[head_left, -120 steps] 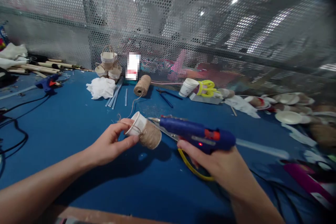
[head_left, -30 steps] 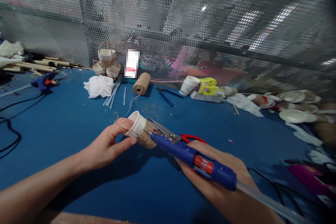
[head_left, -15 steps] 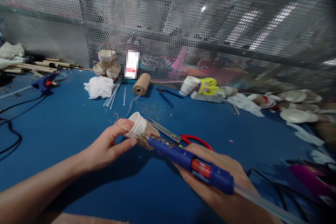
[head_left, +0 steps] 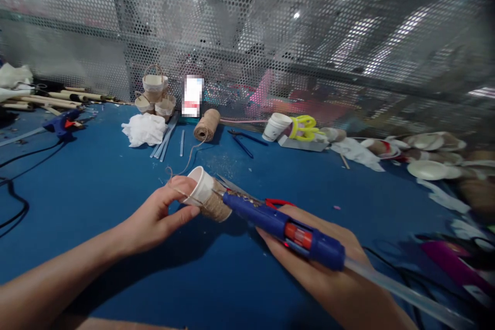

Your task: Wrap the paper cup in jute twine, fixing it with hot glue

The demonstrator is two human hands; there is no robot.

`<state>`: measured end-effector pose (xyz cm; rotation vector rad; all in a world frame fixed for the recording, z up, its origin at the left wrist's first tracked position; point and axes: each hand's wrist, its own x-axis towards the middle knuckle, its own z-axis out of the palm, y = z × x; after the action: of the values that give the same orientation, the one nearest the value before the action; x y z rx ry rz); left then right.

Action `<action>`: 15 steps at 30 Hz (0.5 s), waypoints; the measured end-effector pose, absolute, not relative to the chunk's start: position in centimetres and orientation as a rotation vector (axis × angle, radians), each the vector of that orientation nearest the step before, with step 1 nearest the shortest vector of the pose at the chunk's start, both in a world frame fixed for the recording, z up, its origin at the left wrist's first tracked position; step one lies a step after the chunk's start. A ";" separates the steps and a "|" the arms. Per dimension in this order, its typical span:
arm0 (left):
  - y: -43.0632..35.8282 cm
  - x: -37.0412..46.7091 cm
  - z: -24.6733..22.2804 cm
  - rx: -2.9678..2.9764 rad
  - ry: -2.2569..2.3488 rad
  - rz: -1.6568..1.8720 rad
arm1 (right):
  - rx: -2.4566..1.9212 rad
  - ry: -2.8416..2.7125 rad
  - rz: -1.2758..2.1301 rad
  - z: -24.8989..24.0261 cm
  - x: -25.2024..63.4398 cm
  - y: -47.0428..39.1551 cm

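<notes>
My left hand (head_left: 166, 210) grips a white paper cup (head_left: 206, 189) at its rim, fingers inside and thumb outside. The cup lies tilted, its mouth toward the upper left, with brown twine (head_left: 216, 206) wound round its lower part. A loose strand runs from the cup past my fingers to the twine spool (head_left: 207, 126). My right hand (head_left: 320, 273) is closed round a blue hot glue gun (head_left: 270, 219) with a clear glue stick in its back. Its nozzle points at the cup's side; whether it touches, I cannot tell. Red-handled scissors (head_left: 276, 202) lie partly hidden behind the gun.
Blue pliers (head_left: 243, 142), clear glue sticks (head_left: 166, 139) and a crumpled white cloth (head_left: 144, 129) lie farther back. Small twine baskets (head_left: 155, 94) stand near the perforated metal screen (head_left: 232, 20). Another glue gun (head_left: 64, 124) rests at left. White cups (head_left: 277, 127) stand back right.
The glue gun's nozzle has shifted slightly right and up along the cup, showing more of the twine. The gun now covers more of the scissors. My left hand keeps its hold.
</notes>
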<state>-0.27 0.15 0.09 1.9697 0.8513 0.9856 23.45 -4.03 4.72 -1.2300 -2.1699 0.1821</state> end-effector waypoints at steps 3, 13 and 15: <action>0.1 -0.3 0.2 1.968 0.852 0.980 | -1.248 -2.081 0.198 4.3 23.4 -3.9; 0.1 -0.3 0.3 1.982 0.850 0.977 | -1.222 -2.199 0.153 5.3 23.3 -4.1; 0.1 -0.3 0.3 1.981 0.852 0.972 | -1.219 -2.195 0.180 5.3 23.3 -4.1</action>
<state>-0.34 0.12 0.28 1.9810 0.8518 0.9717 23.27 -4.05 5.30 -1.2186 -2.1945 0.1804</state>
